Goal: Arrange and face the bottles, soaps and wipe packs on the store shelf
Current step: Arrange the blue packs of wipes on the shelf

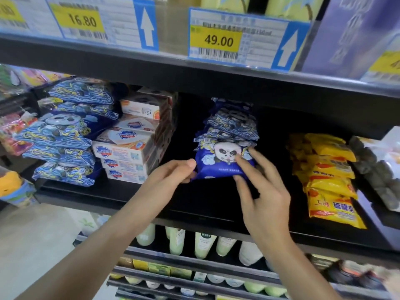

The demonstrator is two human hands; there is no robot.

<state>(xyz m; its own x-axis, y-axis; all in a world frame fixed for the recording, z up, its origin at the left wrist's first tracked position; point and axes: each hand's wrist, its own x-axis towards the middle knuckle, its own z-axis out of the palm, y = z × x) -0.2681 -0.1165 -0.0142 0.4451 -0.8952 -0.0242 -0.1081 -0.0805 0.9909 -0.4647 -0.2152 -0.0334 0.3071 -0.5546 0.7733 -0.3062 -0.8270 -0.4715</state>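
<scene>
A blue wipe pack with a panda face (218, 164) sits at the front of a short stack of like packs (232, 124) in the middle of the black shelf (194, 204). My left hand (173, 176) pinches the pack's left edge between thumb and fingers. My right hand (259, 191) holds its right side, fingers spread over the front and the thumb under the lower edge. A taller stack of the same wipe packs (65, 135) stands at the left, beside stacked white soap boxes (132, 148).
Yellow soap packs (329, 178) lie in a row at the right, with grey-wrapped goods (376, 169) beyond them. Price tags (218, 40) line the upper shelf edge. Pale green and white bottles (203, 245) stand on the lower shelves. Bare shelf shows either side of the middle stack.
</scene>
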